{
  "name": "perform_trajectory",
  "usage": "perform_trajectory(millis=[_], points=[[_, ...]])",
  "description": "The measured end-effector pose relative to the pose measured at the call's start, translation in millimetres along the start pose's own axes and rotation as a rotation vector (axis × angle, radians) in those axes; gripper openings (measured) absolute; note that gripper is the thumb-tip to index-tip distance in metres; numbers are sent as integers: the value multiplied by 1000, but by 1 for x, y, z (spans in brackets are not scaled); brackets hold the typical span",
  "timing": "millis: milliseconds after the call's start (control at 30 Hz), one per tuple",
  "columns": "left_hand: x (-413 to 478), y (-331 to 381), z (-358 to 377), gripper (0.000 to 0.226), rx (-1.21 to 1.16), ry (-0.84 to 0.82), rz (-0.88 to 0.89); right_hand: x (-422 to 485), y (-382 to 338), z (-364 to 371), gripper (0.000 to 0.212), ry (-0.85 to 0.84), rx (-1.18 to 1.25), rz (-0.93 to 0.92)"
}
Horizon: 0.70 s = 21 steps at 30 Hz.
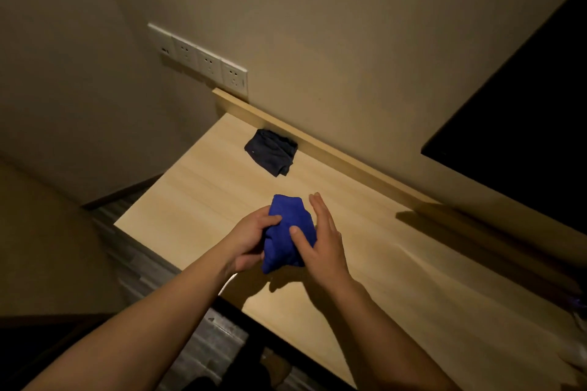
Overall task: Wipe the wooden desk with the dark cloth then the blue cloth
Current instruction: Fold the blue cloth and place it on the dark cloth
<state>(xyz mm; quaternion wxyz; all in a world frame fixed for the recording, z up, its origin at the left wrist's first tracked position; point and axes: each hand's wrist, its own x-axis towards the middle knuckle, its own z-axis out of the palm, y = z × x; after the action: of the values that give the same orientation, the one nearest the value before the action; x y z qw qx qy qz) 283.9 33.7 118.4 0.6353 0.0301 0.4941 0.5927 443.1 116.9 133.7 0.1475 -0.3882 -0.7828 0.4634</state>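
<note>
A bunched blue cloth point(286, 232) is held between both hands just above the light wooden desk point(397, 263). My left hand point(251, 241) grips its left side, thumb over the top. On the cloth's right side, my right hand point(320, 238) presses with its thumb on the fabric and its fingers stretched out straight. The dark cloth point(271, 151) lies folded on the desk further back, against the raised wooden back strip, apart from both hands.
A row of white wall sockets point(203, 60) sits above the desk's far left corner. A dark panel point(524, 124) hangs on the wall at right. The desk's left and near edges drop to grey flooring point(143, 263).
</note>
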Motion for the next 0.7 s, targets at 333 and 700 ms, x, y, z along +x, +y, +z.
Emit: perform_trajectory(millis=[333,700], points=[[16,75,-49,32,91,101,126,72,-34,48,30,-88,1052,517],[106,210,-148,15,760,236,256,213,-94,147,17,264,403,484]])
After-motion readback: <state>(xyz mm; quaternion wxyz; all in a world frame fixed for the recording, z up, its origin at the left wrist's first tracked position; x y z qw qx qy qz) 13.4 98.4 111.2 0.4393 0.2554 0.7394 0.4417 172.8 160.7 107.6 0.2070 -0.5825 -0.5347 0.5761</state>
